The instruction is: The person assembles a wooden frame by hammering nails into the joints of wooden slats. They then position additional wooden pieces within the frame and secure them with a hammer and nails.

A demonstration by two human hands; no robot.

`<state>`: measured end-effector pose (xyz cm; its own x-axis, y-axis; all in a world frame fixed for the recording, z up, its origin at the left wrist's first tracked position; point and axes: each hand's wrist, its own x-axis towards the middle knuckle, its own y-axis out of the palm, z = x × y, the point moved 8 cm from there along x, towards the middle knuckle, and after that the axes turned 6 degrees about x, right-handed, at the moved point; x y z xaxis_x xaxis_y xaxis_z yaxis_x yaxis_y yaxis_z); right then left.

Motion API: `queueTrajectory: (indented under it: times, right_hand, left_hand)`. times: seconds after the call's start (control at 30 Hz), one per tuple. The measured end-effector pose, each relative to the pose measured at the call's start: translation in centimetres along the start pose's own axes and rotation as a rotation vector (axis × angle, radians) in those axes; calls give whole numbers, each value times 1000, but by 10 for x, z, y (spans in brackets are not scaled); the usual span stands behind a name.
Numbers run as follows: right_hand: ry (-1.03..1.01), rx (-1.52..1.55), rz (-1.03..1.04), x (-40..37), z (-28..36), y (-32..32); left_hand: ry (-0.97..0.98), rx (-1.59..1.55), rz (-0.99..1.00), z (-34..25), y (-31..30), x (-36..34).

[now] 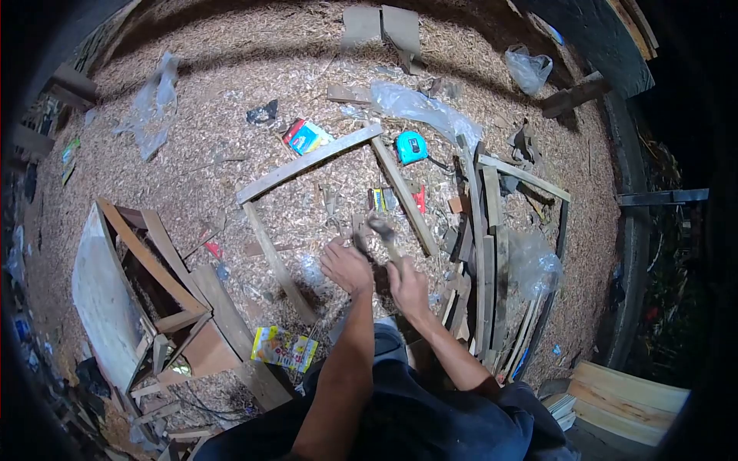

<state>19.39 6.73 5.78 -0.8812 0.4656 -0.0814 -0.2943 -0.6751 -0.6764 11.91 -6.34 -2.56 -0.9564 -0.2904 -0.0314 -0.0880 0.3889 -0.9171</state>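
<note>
My right hand is closed around the handle of a hammer, whose head is slightly blurred and points up and left. Just left of it, my left hand is low over the wood chips with its fingers curled together. What those fingers hold, if anything, is hidden; a small dark wood piece lies beyond them. Three wooden strips form a three-sided frame around this spot: a top bar, a left leg and a right leg.
A turquoise tape measure and a red-blue box lie beyond the frame. Stacked wooden strips stand at right. A wooden structure with a pale panel is at left. A yellow packet lies near my legs.
</note>
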Motion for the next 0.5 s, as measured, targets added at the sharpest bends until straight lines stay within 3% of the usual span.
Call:
queueTrajectory:
  times: [0.03,0.2,0.27,0.33,0.4,0.47,0.5]
  right_hand:
    - [45,-260,133,7,-10,15]
    - [77,-77,67,6,-9,0]
    - [-55,106,-76,-5,-3,-9]
    - [-38,51,-67,-4,-20,2]
    - [110,-205,109,8,-30,14]
    - [181,-210,153,1,-26,7]
    - [84,-90,61,-3,-16,-1]
  left_hand:
    - [10,-10,-8,-1,0,0]
    - [9,-41,-25,-2,-1,0]
    - [20,-46,-36,-1,0,1]
    - [21,-53,-28,0,2,0]
    - [29,-48,-44,-2,2,0]
    - [32,-26,-51,4,2,-2]
    - [41,-38,-58,3,2,-2]
